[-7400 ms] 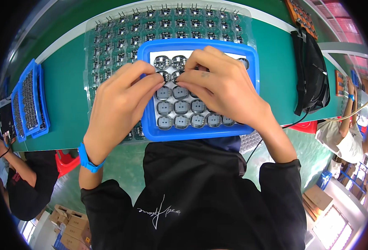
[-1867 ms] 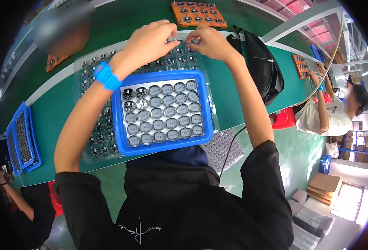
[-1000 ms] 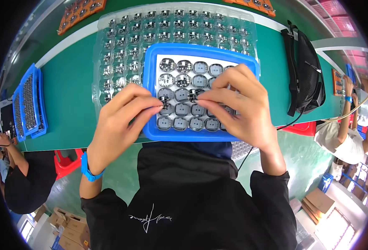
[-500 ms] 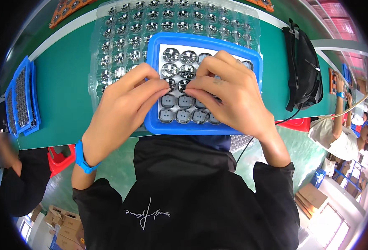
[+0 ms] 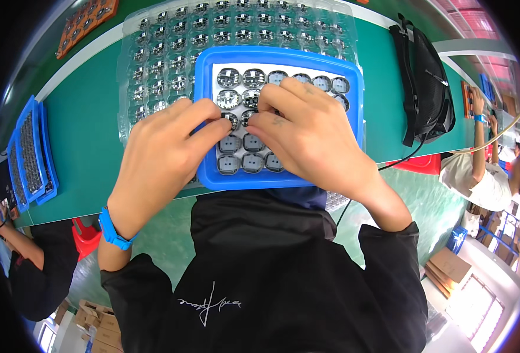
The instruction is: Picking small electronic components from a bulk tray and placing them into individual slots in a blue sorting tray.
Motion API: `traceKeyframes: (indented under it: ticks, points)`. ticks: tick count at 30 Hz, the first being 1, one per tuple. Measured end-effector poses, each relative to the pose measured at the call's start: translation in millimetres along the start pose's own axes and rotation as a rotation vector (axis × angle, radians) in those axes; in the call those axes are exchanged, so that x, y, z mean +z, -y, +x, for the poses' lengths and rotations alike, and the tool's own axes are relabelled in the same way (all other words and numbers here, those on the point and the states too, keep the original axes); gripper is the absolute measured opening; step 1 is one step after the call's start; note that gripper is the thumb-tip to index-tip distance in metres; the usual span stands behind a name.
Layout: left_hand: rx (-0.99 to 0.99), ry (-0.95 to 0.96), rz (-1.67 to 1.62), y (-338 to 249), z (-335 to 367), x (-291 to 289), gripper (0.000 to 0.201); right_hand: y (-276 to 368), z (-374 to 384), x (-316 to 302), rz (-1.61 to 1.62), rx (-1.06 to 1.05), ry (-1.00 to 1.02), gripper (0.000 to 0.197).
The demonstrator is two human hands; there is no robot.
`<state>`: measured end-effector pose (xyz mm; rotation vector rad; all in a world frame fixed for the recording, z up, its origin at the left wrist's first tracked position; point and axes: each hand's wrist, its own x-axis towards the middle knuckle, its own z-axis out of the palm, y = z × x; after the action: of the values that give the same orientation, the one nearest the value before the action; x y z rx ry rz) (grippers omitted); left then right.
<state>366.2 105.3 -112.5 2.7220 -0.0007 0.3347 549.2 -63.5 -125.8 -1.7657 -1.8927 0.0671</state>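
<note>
A green table (image 5: 89, 150) spans the view, and a clear plastic tray (image 5: 124, 88) of small circuit boards, set in rows, lies on it. Over the near part of that rests a blue tray (image 5: 283, 54) with a white lining, close to the person. A black bag (image 5: 429, 88) lies to the right, well apart, and stacked blue trays (image 5: 33, 156) stand at the far left. The right hand (image 5: 310, 129) and left hand (image 5: 168, 144) both reach over the blue tray, their thumbs and fingers drawn narrow; a blue wristband (image 5: 113, 230) circles the left wrist. In the blue tray sit rounded grey cases (image 5: 228, 164), those in the two nearest rows showing grey insides. Boards (image 5: 228, 77) sit in the two leftmost cases of the upper rows. In the third row, the left fingertips touch the first board (image 5: 232, 121), the right ones the second (image 5: 247, 117); whether they pinch or press, I cannot tell.
</note>
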Motion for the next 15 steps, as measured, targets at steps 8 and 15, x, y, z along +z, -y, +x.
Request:
traceKeyframes:
  ticks: [8, 15]
  points:
    - [-0.045, -0.063, 0.117, -16.0, -0.4, 11.9, 0.018, 5.5, -5.1, 9.9, -0.049, 0.046, -0.07, 0.015]
    - [-0.02, 0.059, 0.132, -14.4, 13.2, -3.4, 0.016, 7.3, -1.6, 7.5, -0.1, 0.014, -0.04, 0.011]
